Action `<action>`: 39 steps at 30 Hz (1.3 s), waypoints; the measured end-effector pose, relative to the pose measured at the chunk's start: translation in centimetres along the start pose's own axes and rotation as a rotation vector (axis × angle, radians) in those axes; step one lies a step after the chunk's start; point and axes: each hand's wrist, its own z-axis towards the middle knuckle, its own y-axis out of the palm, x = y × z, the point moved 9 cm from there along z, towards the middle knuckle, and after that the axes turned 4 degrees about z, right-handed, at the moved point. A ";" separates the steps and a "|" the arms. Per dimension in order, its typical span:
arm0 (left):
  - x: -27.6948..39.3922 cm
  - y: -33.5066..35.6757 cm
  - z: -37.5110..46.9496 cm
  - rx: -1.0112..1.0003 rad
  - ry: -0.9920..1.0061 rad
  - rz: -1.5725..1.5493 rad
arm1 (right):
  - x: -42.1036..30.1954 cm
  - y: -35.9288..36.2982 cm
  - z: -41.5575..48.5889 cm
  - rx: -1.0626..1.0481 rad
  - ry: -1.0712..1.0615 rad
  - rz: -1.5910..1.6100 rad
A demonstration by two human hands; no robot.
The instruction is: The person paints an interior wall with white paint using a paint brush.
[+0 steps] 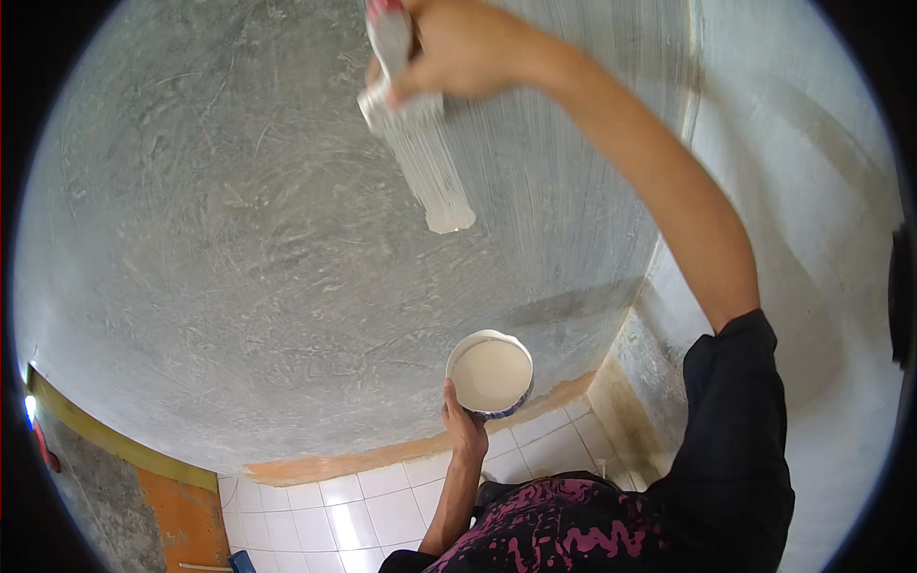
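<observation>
My right hand [458, 54] is raised to the upper wall and grips a wide paintbrush [390, 43] by its pale handle, which has a red end. The bristles lie against the grey cement wall [286, 236]. Below them runs a wet off-white paint streak [433, 175], thickest at its lower end. Lower down, my left hand [464, 426] holds a round tub [526, 397] from below and its left side. Off-white liquid paint [493, 374] fills much of the tub, whose outside looks dark blue.
A pale side wall [809, 236] meets the grey wall at a corner on the right. White floor tiles [387, 512] lie below, beside an orange strip [344, 462] at the wall's foot. At lower left are a yellow edge [122, 430] and an orange panel [179, 516].
</observation>
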 end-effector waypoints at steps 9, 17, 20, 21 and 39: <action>1.0 -1.9 -0.6 -0.009 -0.023 -0.020 | -5.6 -9.6 4.9 0.178 -0.055 -0.238; 3.5 -5.5 -1.7 -0.036 -0.044 0.085 | -4.7 8.7 -10.6 0.685 -0.335 -0.410; 4.8 -7.1 -1.7 -0.038 -0.040 0.108 | -5.9 12.8 -16.2 0.453 -0.116 -0.196; 4.9 -7.5 -2.0 -0.037 -0.055 0.109 | -6.1 13.6 -17.9 0.377 -0.039 -0.108; 4.9 -9.8 -2.6 -0.099 -0.091 0.065 | -1.5 -4.7 2.3 -0.070 -0.041 -0.137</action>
